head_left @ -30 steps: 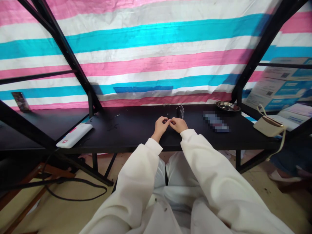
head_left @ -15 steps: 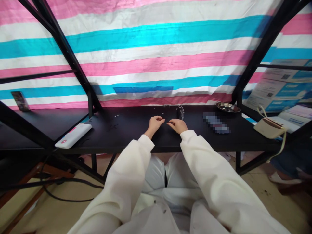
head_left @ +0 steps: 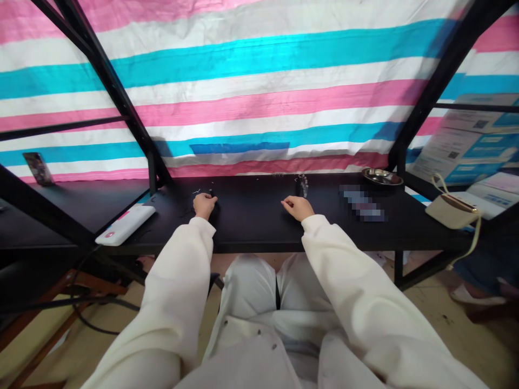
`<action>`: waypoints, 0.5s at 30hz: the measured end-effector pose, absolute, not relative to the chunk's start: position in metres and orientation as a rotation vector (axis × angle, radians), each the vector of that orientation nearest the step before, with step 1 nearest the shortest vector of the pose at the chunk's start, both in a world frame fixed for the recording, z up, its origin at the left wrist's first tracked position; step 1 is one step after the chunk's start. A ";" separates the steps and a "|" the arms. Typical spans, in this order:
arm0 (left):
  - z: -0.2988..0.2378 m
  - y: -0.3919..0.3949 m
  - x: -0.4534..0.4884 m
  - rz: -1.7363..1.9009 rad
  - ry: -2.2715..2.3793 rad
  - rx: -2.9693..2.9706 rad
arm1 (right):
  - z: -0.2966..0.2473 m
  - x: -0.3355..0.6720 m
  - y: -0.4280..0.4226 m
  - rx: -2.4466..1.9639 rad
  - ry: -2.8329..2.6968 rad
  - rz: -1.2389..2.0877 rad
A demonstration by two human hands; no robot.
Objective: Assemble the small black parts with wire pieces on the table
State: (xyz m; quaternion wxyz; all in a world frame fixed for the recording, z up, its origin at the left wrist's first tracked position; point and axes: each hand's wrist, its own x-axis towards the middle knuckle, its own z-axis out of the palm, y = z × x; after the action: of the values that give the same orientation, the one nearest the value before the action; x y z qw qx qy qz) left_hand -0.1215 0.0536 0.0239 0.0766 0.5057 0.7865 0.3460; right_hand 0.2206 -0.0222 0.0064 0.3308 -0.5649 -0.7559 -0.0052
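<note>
My left hand (head_left: 205, 206) is over the left part of the black table (head_left: 251, 216), its fingers curled together. A small dark piece shows at its fingertips, too small to name. Right of the middle, my right hand (head_left: 299, 207) is closed in a pinch above the tabletop; anything between its fingers is too small to make out. Just behind it is a dark upright item (head_left: 298, 187) with a row of clear, bead-like pieces (head_left: 305, 186) along its right side. Thin white scraps (head_left: 197, 192) lie behind my left hand.
On the left sits a white oblong device (head_left: 126, 224). To the right are a blurred-out flat item (head_left: 362, 203), a shiny metal dish (head_left: 381, 176) and a beige bag (head_left: 452, 209). Black frame posts (head_left: 140, 121) and a striped sheet (head_left: 263, 102) bound the table.
My left hand has moved left, away from my right hand, to the table's left part. My right hand stays nearly in place, still pinched.
</note>
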 end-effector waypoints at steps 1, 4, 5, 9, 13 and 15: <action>0.023 0.053 -0.122 1.026 2.359 1.522 | 0.007 0.221 -0.022 -1.475 -1.973 -0.010; 0.021 0.052 -0.121 0.991 2.361 1.563 | 0.007 0.221 -0.022 -1.475 -1.964 0.005; 0.021 0.052 -0.120 0.973 2.363 1.576 | 0.007 0.221 -0.022 -1.475 -1.961 0.008; 0.020 0.050 -0.119 0.914 2.366 1.625 | 0.007 0.222 -0.023 -1.484 -1.949 0.021; 0.022 0.047 -0.118 0.882 2.335 1.662 | 0.008 0.222 -0.023 -1.509 -1.953 0.032; 0.023 0.046 -0.117 0.862 2.321 1.675 | 0.008 0.222 -0.022 -1.528 -1.956 0.038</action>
State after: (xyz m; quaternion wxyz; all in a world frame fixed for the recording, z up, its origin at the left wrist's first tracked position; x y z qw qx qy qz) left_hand -0.1166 0.0464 0.0228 0.0762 0.5586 0.7742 0.2877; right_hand 0.2219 -0.0224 0.0078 0.3237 -0.5826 -0.7454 0.0147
